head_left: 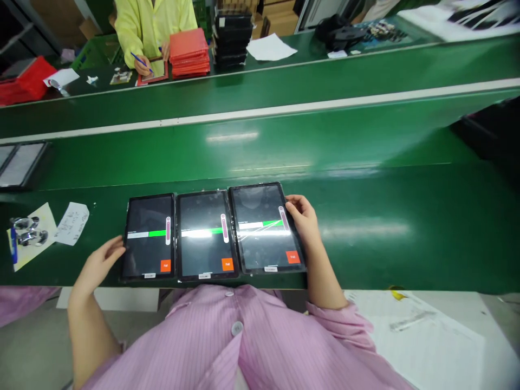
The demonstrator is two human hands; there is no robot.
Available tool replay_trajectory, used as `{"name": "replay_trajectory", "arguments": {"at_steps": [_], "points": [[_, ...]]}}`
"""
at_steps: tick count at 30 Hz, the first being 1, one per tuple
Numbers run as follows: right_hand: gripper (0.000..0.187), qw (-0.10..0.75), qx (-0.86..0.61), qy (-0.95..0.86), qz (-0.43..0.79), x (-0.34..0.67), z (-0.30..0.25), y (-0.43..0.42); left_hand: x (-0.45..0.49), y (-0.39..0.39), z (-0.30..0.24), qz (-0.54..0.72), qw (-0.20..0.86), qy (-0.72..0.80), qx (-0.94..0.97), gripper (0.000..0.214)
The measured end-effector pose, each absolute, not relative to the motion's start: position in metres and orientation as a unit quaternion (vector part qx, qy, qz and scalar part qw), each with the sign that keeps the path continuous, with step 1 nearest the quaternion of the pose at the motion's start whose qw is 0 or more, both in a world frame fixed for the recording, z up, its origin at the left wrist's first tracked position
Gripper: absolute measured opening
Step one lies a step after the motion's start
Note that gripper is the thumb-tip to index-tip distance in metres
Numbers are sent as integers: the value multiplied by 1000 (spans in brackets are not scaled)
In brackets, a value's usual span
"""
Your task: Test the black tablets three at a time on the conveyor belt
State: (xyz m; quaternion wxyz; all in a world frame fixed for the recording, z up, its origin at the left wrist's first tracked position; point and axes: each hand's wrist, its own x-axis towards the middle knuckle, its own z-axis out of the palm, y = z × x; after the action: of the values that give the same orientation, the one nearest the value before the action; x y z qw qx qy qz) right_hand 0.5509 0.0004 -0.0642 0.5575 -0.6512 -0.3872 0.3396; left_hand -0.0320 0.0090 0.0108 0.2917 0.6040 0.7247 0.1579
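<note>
Three black tablets lie side by side in front of me: a left tablet (142,254), a middle tablet (201,252) and a right tablet (260,249). Each lit screen has a white and green bar and an orange "Fail" box. My left hand (99,260) is beside the left tablet, fingers stretched out and a little apart, fingertips at its left edge. With thumb and fingers, my right hand (303,216) holds the right edge of the right tablet, which sits slightly turned against the others. Part of that hand's grip is hidden.
On the green bench (406,227) at left lie a handwritten note (73,223) and a yellow paper (43,216) bearing shiny round pieces and a blue pen. Across a white-edged belt, a person in yellow (156,21) writes beside red stacks (189,51) and a black stack (232,38).
</note>
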Motion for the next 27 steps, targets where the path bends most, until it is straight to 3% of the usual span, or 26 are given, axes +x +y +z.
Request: {"name": "replay_trajectory", "arguments": {"at_steps": [3,6,8,12,16,21,24,27], "points": [[30,552,-652,-390,342,553,-64,3,-39,-23,-7,215,385,738,511,80],[29,531,-669,-407,325,550,-54,-3,-30,-34,-14,278,396,750,451,83],[29,506,-692,-449,252,541,-40,-17,-26,-34,-15,297,399,751,435,83],[30,373,-670,-639,67,504,-7,-62,-28,-34,-22,316,398,745,432,80],[28,217,-584,-782,7,466,-2,-102,-37,-36,-33,328,390,758,407,79],[49,150,-586,-796,-29,446,-19,-120,-40,-39,-35,312,386,759,421,77],[54,135,-596,-791,-38,443,-22,-123,-29,-41,-24,310,308,765,474,71],[56,127,-591,-795,-46,441,-20,-126,-4,-44,-9,304,79,749,583,59]]}}
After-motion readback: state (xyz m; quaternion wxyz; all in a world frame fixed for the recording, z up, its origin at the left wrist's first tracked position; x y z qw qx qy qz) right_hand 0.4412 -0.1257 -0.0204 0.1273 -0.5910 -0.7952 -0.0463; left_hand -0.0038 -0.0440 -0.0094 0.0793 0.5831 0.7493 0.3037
